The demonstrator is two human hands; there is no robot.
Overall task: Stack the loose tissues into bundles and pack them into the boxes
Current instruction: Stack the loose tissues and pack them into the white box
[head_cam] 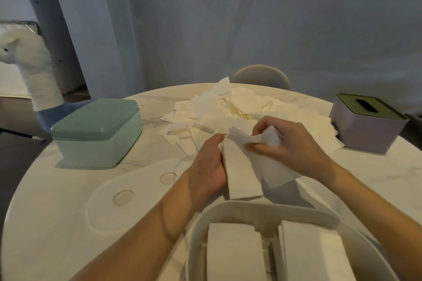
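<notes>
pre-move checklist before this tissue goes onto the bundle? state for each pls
1. Left hand steadies the bundle: ok.
2. Right hand grips the loose tissue: ok.
3. Tissue flat for stacking: not ok, bunched in the fingers.
4. Bundle edges squared: cannot tell, far end covered.
5. White box open with room between its two stacks: ok.
6. Loose pile left to stack: ok.

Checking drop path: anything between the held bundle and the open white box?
Nothing visible. The bundle, gripped by the left hand, sits just beyond the white box; bare table between. The box already holds two stacks.
</notes>
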